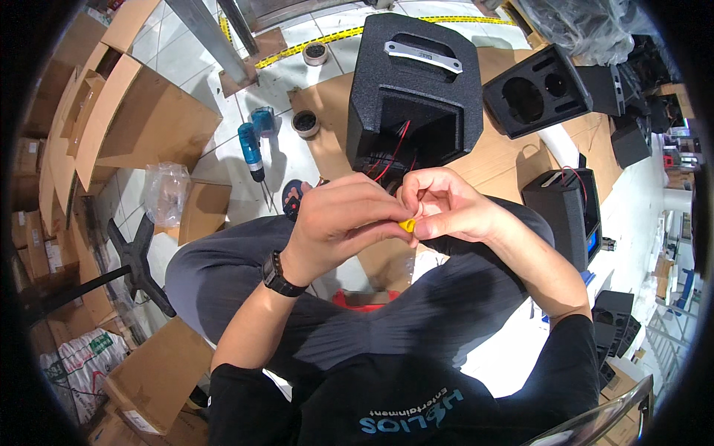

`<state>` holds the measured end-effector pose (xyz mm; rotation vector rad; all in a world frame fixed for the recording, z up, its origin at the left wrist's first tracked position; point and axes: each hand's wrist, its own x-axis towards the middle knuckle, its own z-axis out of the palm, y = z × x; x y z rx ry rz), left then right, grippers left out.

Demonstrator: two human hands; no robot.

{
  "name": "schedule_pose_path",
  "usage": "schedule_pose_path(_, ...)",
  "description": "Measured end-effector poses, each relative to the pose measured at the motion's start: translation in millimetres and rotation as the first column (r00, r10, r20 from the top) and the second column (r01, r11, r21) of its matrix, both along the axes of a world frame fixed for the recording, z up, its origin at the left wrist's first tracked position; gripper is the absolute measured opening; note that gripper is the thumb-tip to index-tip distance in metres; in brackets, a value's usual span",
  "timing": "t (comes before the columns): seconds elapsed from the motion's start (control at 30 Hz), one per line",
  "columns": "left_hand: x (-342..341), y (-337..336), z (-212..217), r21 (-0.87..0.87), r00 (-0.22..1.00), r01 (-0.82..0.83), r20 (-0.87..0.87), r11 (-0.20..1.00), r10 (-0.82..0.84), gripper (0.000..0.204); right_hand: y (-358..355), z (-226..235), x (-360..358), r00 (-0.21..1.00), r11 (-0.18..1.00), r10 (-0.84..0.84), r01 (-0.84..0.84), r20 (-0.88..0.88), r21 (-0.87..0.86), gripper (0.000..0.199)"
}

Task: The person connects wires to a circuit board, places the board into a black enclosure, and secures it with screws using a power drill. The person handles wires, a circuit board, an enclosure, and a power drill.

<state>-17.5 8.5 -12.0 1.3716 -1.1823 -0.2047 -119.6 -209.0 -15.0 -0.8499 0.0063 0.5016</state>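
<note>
Between my fingertips is a small yellow piece [407,225], curled like a short tube or a bit of tape; its exact kind is too small to tell. My left hand [343,215], with a black watch on the wrist, pinches it from one side. From the other side my right hand [455,209] grips it between thumb and fingers. Just beyond my hands stands a black speaker cabinet [424,82] with a silver-white handle [422,57] on it. Red wires [401,141] hang out of its opening toward my hands.
On the tiles at left stands a blue cordless drill [251,149]. Two small round containers [305,123] sit near the cabinet. An empty speaker shell [537,91] and another cabinet [558,212] lie at right. Cardboard boxes [141,119] and a black stand base [137,264] fill the left.
</note>
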Motion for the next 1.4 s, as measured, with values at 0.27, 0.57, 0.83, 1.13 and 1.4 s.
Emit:
schedule_pose_path(0.27, -7, 0, -7, -0.055, 0.990, 0.014, -0.142, 0.998, -0.022, 0.023, 3, 6, 0, 0.998, 1.000, -0.013, 0.013, 0.066, -0.004, 0.020)
schedule_pose_path(0.57, -9, 0, -9, -0.064, 0.986, 0.013, -0.163, 0.998, -0.024, 0.023, 0, -3, -2, 0.997, 1.000, -0.013, 0.013, 0.076, 0.007, 0.020)
schedule_pose_path(0.83, -9, 0, -12, -0.078, 0.987, 0.020, -0.155, 0.997, -0.032, 0.021, -1, -4, 0, 1.000, 0.997, -0.001, -0.001, 0.030, 0.074, 0.020)
schedule_pose_path(1.13, -2, 3, -13, -0.066, 0.994, -0.017, -0.107, 0.998, 0.010, 0.022, -2, -5, 3, 0.999, 1.000, -0.001, 0.001, 0.040, -0.004, 0.026)
schedule_pose_path(1.4, 3, 8, -10, -0.052, 1.000, 0.002, -0.023, 0.999, -0.003, 0.023, 0, -5, 3, 1.000, 0.999, 0.024, -0.023, 0.010, -0.033, 0.026)
